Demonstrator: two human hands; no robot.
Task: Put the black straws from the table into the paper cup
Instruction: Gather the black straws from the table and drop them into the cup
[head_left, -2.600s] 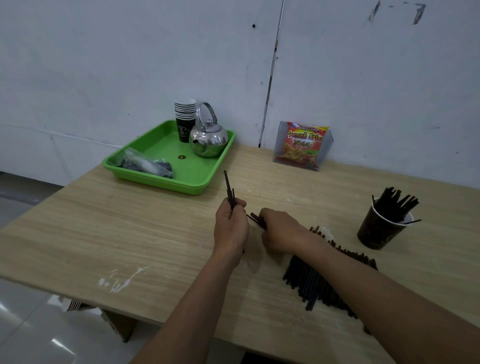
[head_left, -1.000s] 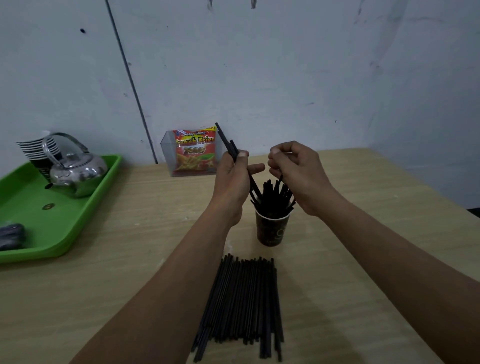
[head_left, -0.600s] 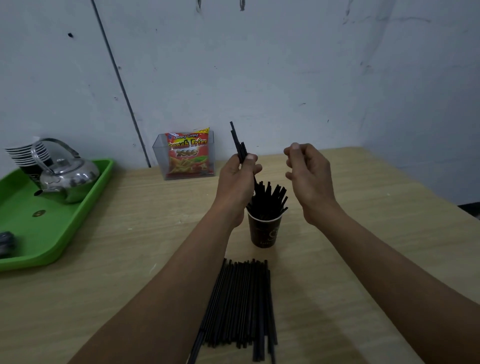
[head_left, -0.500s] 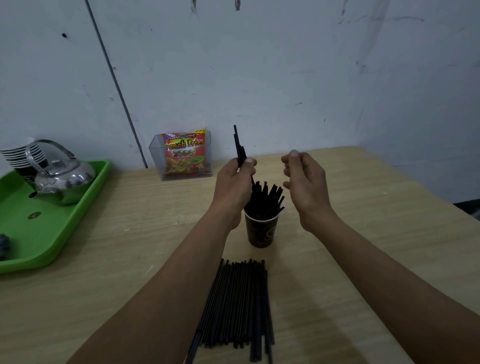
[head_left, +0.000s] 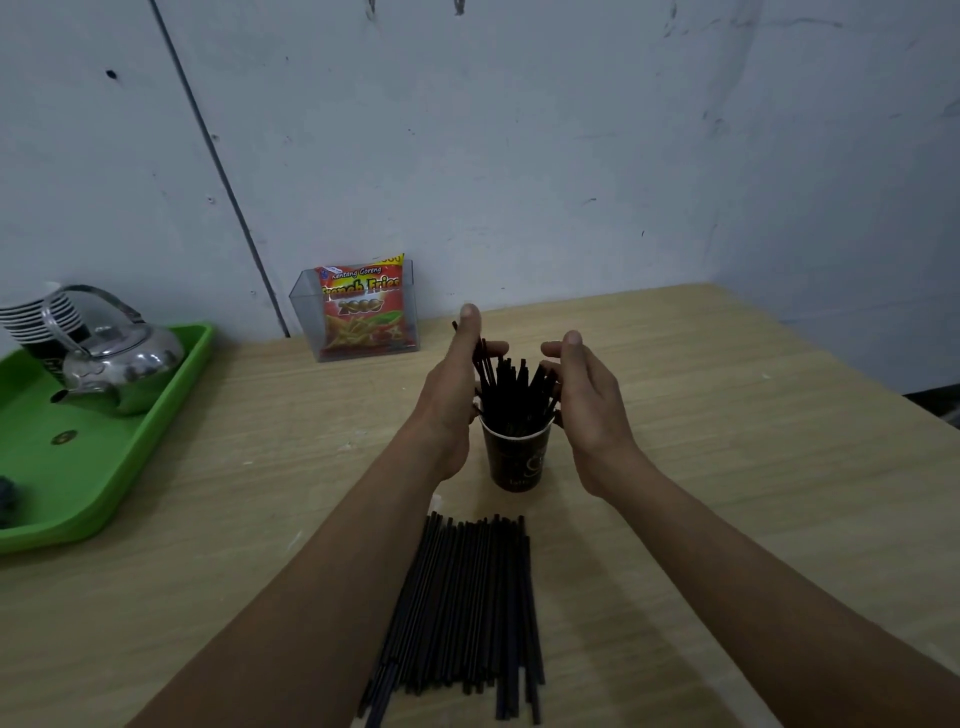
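Observation:
A dark paper cup (head_left: 517, 460) stands mid-table, filled with upright black straws (head_left: 514, 389). My left hand (head_left: 449, 400) is against the cup's left side. A few black straws run between its thumb and forefinger down into the cup, and their tips (head_left: 456, 326) stick out above the others. My right hand (head_left: 587, 402) is cupped at the right of the bundle with its fingers apart, holding nothing. A flat pile of black straws (head_left: 467, 608) lies on the table (head_left: 727, 467) in front of the cup, between my forearms.
A green tray (head_left: 104, 467) at the left holds a steel kettle (head_left: 114, 364) and a stack of paper cups (head_left: 36, 322). A clear holder with a French fries packet (head_left: 363, 306) stands at the wall. The table's right edge is near.
My left hand has come down, lowering its straws from above the cup into it. My right hand has dropped and opened beside the bundle. Earlier, both hands were at the pile.

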